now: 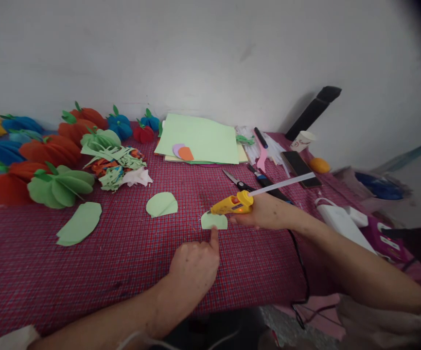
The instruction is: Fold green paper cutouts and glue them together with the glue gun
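My right hand (265, 213) grips a yellow glue gun (232, 204) with a white glue stick poking out of its back. The nozzle points left, at the upper left edge of a small folded green paper piece (215, 221) on the red checked cloth. My left hand (196, 265) is curled, and its index finger presses down on the near edge of that piece. Another folded green piece (161, 204) lies a little to the left, and a stack of green cut pieces (79, 223) lies farther left.
Paper pumpkin shapes in red, blue, green (61, 187) and yellow fill the left side, next to paper scraps (117, 167). Green paper sheets (198, 138), scissors (237, 182), a phone (300, 166), a paper cup (301, 141) and a white box (340, 221) lie behind and to the right. The gun's cord hangs over the table's front edge.
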A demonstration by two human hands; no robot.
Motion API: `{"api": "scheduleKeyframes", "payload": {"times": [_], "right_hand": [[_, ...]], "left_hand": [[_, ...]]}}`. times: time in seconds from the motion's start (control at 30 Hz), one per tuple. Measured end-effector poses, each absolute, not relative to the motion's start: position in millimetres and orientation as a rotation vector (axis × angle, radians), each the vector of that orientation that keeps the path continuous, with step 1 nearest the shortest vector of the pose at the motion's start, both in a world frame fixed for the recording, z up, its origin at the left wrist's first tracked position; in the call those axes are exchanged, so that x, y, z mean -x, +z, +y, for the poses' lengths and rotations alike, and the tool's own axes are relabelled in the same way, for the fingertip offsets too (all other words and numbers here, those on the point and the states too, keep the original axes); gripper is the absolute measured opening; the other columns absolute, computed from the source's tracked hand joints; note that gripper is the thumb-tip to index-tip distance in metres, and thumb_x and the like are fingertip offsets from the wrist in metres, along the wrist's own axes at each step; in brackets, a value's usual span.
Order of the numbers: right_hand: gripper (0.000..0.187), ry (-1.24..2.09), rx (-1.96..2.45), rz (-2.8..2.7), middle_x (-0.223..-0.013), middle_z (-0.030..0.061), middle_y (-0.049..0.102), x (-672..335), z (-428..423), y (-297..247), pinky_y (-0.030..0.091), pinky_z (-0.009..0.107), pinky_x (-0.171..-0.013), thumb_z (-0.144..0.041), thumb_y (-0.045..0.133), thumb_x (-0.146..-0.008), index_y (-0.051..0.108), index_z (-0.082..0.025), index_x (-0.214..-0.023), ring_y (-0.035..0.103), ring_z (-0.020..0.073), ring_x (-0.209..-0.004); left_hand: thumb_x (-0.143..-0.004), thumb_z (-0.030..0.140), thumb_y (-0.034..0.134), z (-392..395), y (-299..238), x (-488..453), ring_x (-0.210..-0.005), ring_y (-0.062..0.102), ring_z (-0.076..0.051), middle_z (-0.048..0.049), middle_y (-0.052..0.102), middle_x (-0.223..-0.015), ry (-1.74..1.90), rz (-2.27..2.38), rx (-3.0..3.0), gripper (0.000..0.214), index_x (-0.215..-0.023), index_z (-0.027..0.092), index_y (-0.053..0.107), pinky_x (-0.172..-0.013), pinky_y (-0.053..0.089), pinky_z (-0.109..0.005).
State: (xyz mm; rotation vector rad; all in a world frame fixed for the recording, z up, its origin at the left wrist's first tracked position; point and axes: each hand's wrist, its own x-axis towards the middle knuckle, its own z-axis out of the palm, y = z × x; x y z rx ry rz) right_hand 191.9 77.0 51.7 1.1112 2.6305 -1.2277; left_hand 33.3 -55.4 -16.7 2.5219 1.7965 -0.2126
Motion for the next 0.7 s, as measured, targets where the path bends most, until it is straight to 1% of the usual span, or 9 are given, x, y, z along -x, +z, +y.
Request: {"api": "scheduleKeyframes", "payload": {"times": [0.13,0.23,0.5,0.7], "right_hand": [[0.039,-1.266,-1.127,2.576,-0.076,-0.0019,0.065,-201,80,44,0.04,0.02,-0.049,-0.034,0.056,-0.08,0.06,-0.022,-0.116,0.048,0.0071,-0.048],[0.038,-1.256,-1.178,2.549,-0.072,-0.0024,0.064,-206,80,42,0.038,0.02,-0.045,-0.038,0.056,-0.081,0.061,-0.022,-0.115,0.047,0.0071,-0.045],[0.034,-1.102,-1.104,2.674,-0.073,-0.0021,0.064,-194,68,48,0.039,0.022,-0.053,-0.032,0.058,-0.077,0.064,-0.021,-0.109,0.051,0.0105,-0.056],[0.033,-1.103,-1.078,2.674,-0.077,-0.002,0.066,-191,69,44,0.041,0.022,-0.056,-0.031,0.058,-0.077,0.064,-0.022,-0.109,0.052,0.0107,-0.058]], "left_hand": [[-0.08,0.012,0.05,-55,-15,-33,-0.051,0.061,-0.015,-0.0045,0.061,-0.057,-0.2,1.789,-2.514,0.057,-0.135,0.005,0.038,-0.045,0.04,-0.021],[-0.08,0.011,0.049,-55,-14,-34,-0.052,0.061,-0.015,-0.0048,0.062,-0.058,-0.228,1.78,-2.503,0.057,-0.135,0.006,0.038,-0.045,0.039,-0.021],[-0.08,0.012,0.048,-55,-17,-34,-0.05,0.06,-0.015,-0.0052,0.062,-0.057,-0.203,1.809,-2.519,0.056,-0.135,0.005,0.039,-0.043,0.038,-0.022],[-0.078,0.01,0.049,-56,-19,-33,-0.05,0.061,-0.015,-0.0047,0.062,-0.058,-0.181,1.815,-2.528,0.058,-0.135,0.005,0.038,-0.043,0.039,-0.021]]}}
